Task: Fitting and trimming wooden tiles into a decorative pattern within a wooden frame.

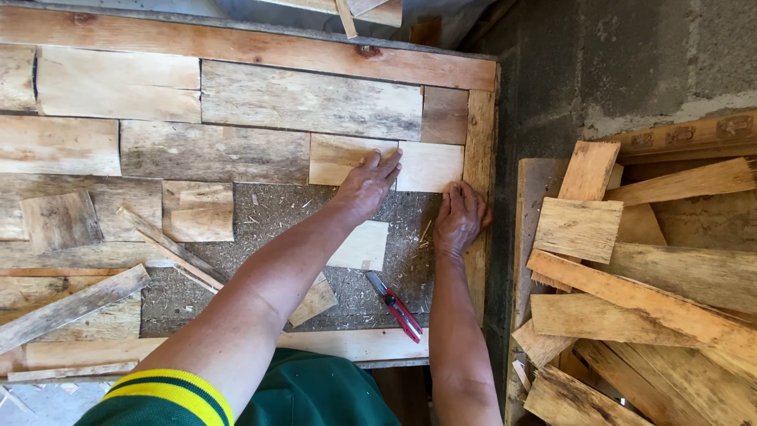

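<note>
Grip: both hands flat, fingers apart | left hand [369, 183] and right hand [460, 217] press pale wood piece [430, 166]

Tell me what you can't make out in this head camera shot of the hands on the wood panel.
- Pale wood piece: its lower edge is covered by the left hand and right hand.
- Small pale board: its left part is hidden under the left forearm.
- Red-handled cutter: too small to tell whether its blade is out.
- Scrap wood pile: cut off by the right and bottom edges.
</note>
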